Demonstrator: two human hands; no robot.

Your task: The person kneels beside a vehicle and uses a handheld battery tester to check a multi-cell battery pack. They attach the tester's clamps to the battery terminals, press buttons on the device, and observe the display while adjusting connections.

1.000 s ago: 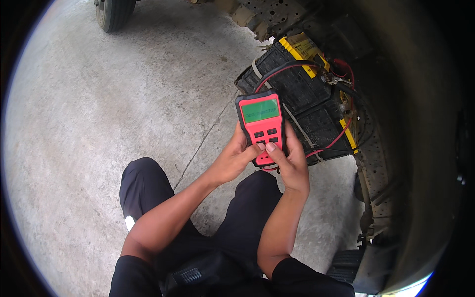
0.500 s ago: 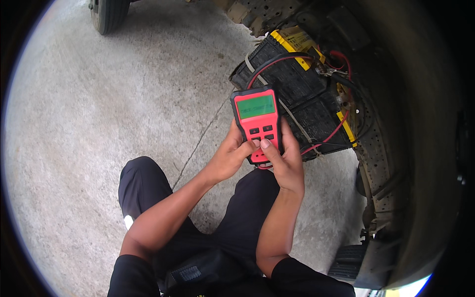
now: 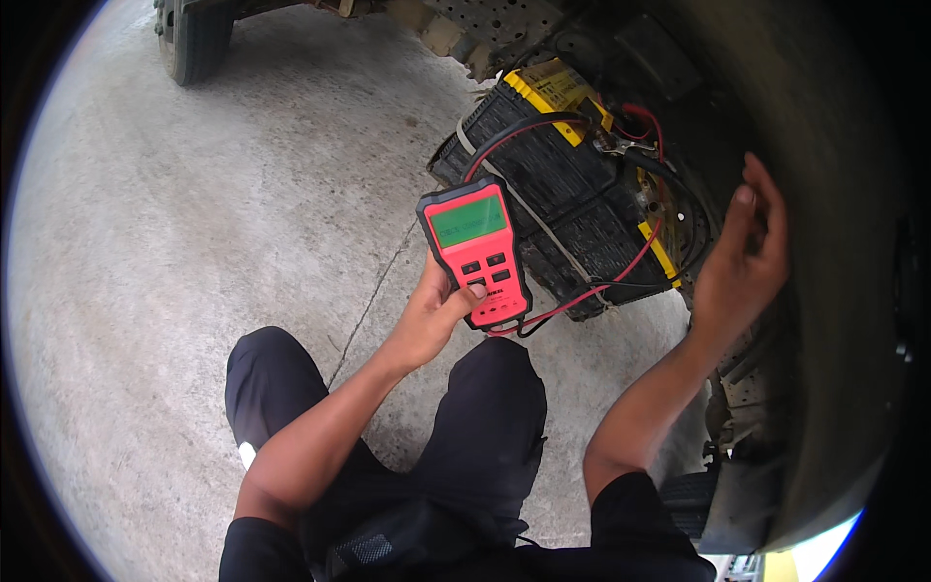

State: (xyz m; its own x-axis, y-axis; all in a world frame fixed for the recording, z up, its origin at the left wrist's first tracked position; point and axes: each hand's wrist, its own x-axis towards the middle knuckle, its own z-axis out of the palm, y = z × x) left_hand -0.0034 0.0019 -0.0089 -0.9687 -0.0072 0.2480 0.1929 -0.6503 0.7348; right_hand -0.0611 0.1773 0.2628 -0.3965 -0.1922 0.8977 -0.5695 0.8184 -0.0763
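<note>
My left hand (image 3: 433, 315) is wrapped round a red and black battery tester (image 3: 474, 254) with a lit green screen, its thumb on the lower buttons. Red and black leads run from the tester toward two black batteries (image 3: 558, 165) with yellow trim. A metal clamp (image 3: 626, 147) sits at the terminal of the farther battery; around the nearer battery's terminal the details are too small to tell. My right hand (image 3: 742, 257) is raised to the right of the batteries, in front of the vehicle's dark side. It is open, with fingers slightly bent and nothing in it.
A grey strap (image 3: 538, 218) crosses the batteries. The vehicle's perforated metal frame (image 3: 495, 24) and dark body curve along the back and right. A tyre (image 3: 199, 44) stands at the far left on the concrete floor (image 3: 194, 213). My bent knees are below the tester.
My right hand has let go of the tester and moved right, up beside the batteries. The tester, now in my left hand alone, has shifted slightly left in view.
</note>
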